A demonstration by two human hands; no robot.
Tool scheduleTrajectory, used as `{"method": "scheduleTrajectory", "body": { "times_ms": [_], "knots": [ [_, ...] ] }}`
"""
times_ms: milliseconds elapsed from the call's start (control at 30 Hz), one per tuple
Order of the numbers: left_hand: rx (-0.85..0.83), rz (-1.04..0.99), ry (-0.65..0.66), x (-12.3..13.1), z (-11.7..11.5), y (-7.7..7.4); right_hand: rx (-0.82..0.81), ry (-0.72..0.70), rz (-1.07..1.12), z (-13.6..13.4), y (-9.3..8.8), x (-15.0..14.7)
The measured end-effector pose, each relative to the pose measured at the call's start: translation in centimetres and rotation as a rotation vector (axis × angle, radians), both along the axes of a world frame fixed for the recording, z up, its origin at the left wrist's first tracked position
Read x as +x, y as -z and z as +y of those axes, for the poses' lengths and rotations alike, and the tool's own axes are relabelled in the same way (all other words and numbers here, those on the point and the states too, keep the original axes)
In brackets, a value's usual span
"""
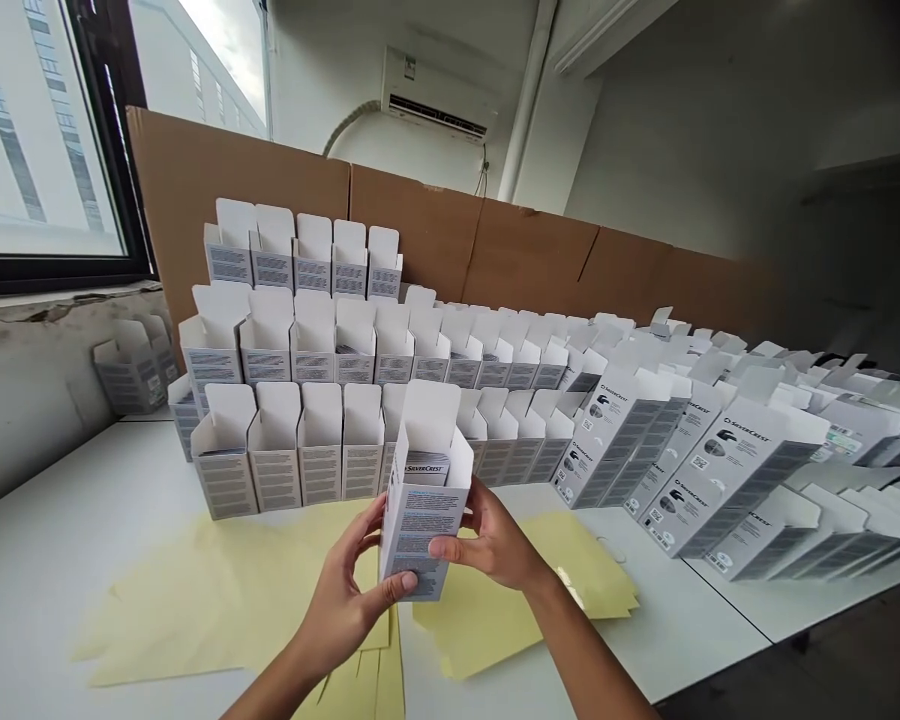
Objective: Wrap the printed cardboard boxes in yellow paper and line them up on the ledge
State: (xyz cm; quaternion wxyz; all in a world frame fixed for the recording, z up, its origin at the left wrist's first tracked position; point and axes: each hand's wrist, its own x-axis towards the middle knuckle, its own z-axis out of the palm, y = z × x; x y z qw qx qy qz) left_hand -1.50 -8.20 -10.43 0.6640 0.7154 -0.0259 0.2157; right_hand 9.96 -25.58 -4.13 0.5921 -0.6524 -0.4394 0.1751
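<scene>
Between my hands is an upright white cardboard box (pixel 424 530), its top flap raised and a printed item (pixel 427 469) marked SilverCrest showing inside. My left hand (pixel 356 580) grips the box's left side, thumb across its lower front. On the other side my right hand (pixel 491 537) closes around the right edge, thumb pressed on the printed front. The box is held above yellow paper sheets (pixel 217 590) spread on the white table. Fingers behind the box are partly hidden.
Rows of similar open boxes (pixel 225 460) stand stacked behind, with more boxes (pixel 742 460) along the right. A brown cardboard panel (pixel 420 225) backs them. Another pile of yellow sheets (pixel 495 620) lies under my right forearm. A window (pixel 37 130) is at left.
</scene>
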Motion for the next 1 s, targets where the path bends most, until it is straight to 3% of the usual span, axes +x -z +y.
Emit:
{"method": "scheduleTrajectory", "body": {
  "times_ms": [133,267,500,633,767,900,1000],
  "knots": [
    [0.036,-0.010,-0.006,0.9,-0.1,-0.9,0.008,0.006,-0.014,-0.1,-1.0,0.9],
    [0.154,-0.077,-0.040,2.1,0.8,-3.1,0.052,-0.027,-0.024,-0.4,-3.7,2.8],
    [0.349,-0.214,-0.173,6.7,4.8,-10.3,0.223,0.191,-0.225,-1.3,-11.2,8.9],
    [0.514,-0.309,-0.261,11.4,7.1,-14.8,0.359,0.263,-0.352,0.1,-15.3,13.3],
    [0.521,-0.383,-0.418,16.7,9.3,-18.4,0.400,0.310,-0.459,2.5,-18.5,17.2],
    [0.406,-0.416,-0.490,19.2,10.5,-20.3,0.348,0.273,-0.426,4.5,-19.8,18.9],
    [0.325,-0.434,-0.500,17.6,10.9,-20.1,0.326,0.185,-0.336,5.9,-18.8,17.9]
  ]
}}
